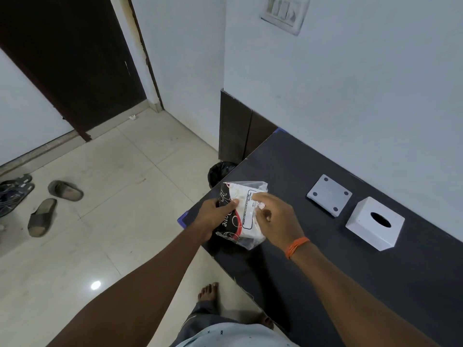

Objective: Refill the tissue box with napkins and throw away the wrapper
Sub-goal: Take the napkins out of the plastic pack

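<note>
Hands work best here if the left hand (213, 216) grips the napkin pack (240, 214) tight while the right hand (273, 219), fingers pinched on its wrapper, tears gently.

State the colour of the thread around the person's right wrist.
Orange; the thread shows clearly in the head view.

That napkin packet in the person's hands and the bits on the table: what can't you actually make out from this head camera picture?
- Napkin packet: whether it is opened; the left hand and right hand cover its sides.
- Its label: print too small and blurred.
- Tissue box: inside hidden; the slot is dark.
- Grey square plate: purpose unclear.
- Black bin: mostly hidden behind the table edge.
</note>
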